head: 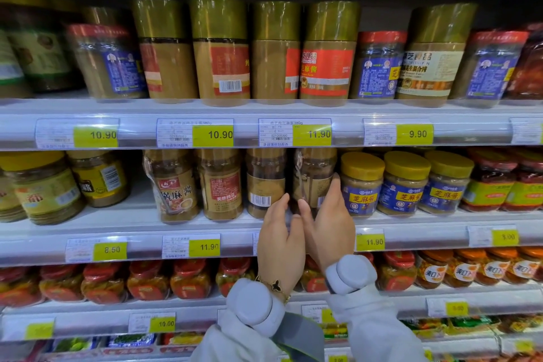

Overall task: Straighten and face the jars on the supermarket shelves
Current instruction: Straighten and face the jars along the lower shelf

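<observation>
On the middle shelf [205,228], a brown sauce jar [266,182] shows its barcode. The left hand [280,239] reaches just beside it, fingers relaxed, holding nothing. The right hand [329,225] wraps thumb and fingers around the neighbouring brown jar [313,176], left of yellow-lidded sesame paste jars [404,184].

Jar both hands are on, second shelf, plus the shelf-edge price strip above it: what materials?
Jar: looks like clear plastic or glass, glossy; brown paste shows through, highlights on the wall. Cannot tell which. Price strip: likely clear glossy plastic over paper tags, judging by its long glare streaks.
</observation>
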{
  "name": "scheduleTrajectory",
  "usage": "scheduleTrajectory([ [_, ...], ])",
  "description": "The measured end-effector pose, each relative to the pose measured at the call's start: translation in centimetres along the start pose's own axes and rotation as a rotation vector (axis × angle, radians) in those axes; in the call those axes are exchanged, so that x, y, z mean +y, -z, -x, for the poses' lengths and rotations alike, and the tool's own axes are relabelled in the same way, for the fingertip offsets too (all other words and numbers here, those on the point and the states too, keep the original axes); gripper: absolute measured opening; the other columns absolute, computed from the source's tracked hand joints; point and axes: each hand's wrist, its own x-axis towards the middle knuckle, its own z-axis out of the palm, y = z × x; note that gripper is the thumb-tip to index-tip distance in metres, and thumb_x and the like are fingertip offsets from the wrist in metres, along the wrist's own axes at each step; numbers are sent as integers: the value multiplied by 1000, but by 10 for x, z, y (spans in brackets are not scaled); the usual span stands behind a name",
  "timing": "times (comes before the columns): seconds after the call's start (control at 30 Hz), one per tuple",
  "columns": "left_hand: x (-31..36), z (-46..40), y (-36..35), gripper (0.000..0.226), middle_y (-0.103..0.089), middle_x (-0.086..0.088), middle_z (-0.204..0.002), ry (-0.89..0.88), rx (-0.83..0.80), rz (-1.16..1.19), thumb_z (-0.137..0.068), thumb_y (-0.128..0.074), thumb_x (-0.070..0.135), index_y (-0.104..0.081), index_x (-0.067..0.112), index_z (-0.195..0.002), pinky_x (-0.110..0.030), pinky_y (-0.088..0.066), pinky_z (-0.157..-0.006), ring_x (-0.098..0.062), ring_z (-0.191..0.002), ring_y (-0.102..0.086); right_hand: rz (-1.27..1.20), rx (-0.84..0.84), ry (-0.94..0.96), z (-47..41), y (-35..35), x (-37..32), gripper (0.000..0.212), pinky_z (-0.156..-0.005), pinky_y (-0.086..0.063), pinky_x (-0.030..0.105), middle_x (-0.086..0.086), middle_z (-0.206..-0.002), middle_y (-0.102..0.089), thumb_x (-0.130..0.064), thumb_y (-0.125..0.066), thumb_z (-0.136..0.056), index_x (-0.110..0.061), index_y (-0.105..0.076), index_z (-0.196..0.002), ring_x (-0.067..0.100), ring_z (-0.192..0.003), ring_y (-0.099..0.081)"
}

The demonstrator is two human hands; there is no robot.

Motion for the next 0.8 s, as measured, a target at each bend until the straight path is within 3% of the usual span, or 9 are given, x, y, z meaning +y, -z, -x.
scheduleTrajectory([
  [0.23, 0, 2, 1, 42, -46, 6, -133, -31, 5, 2, -93, -42, 11, -43, 16, -135, -23, -34, -102, -8, -124, -41, 76, 83, -75, 0, -2, -12, 75, -66, -52, 40, 19, -119, -47, -39, -71, -75, 0, -38, -131, 35, -100, -55],
  [0.3, -1, 2, 3, 42, -46, 7, -133, -28, 3, 3, -93, -42, 12, -43, 16, -135, -21, -33, -101, -8, -124, -41, 74, 83, -99, -1, -3, -14, 72, -70, -50, 41, 20, -117, -49, -34, -70, -77, 0, -39, -131, 36, -102, -54],
  [0.47, -1, 4, 7, 42, -45, -1, -138, -12, -4, 6, -93, -43, 11, -43, 15, -135, -35, -33, -107, -12, -127, -41, 72, 96, -124, 1, -4, -12, 62, -79, -46, 42, 23, -124, -50, -18, -66, -79, 3, -39, -132, 39, -110, -51],
  [0.6, -2, 4, 11, 41, -47, 0, -137, -15, 13, 6, -93, -43, 11, -44, 15, -134, -28, -33, -106, -12, -126, -42, 114, 148, -87, 8, -9, -16, 54, -82, -47, 45, 28, -118, -55, -7, -64, -80, 8, -43, -128, 43, -104, -54],
  [0.67, -2, 4, 12, 41, -48, 0, -136, -11, 19, 12, -93, -43, 11, -45, 15, -134, -31, -34, -106, -12, -126, -42, 146, 177, -76, 8, -12, -17, 56, -82, -46, 47, 29, -117, -54, -15, -66, -81, 9, -44, -126, 44, -101, -52],
  [0.8, -2, 5, 13, 41, -48, -1, -135, -31, 16, 8, -93, -44, 10, -45, 14, -133, -32, -36, -105, -12, -124, -43, 202, 201, -110, -7, -14, -22, 82, -75, -47, 46, 27, -108, -53, -45, -72, -71, 8, -42, -127, 41, -94, -50],
])
